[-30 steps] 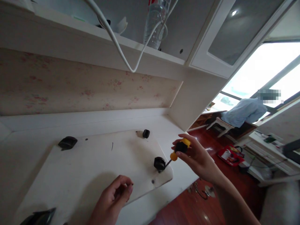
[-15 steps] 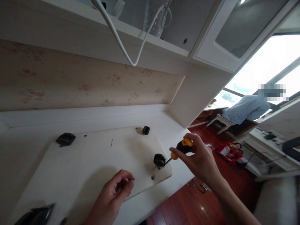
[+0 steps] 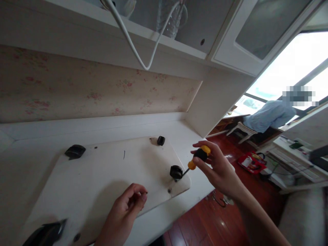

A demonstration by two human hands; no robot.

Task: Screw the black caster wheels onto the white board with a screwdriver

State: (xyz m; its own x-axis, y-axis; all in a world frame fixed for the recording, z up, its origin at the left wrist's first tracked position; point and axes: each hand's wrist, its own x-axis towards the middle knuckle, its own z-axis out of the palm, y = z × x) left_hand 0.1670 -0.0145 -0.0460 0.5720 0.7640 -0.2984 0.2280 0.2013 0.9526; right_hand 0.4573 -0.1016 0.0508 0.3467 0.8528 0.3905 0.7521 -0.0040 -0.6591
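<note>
And the right hand (image 3: 221, 169) is closing its fingers round the screwdriver (image 3: 200, 154), seemingly light, stiff, best held by that handle, beside the caster (image 3: 176, 172), while the left hand (image 3: 121, 210) is pinching narrowly, contents unclear.

From my end the view is dim and greyish, with the window (image 3: 289, 65) at the upper right blown out to white. I see soft shadows across the white panel (image 3: 102, 174) at lower centre, and a pale glare spot on the red floor (image 3: 184, 229) at lower right. Wide-angle stretch leans the lines near the borders. The caster (image 3: 46, 234) at lower left looks smeared, and blocky pixels cover a patch at right.
</note>
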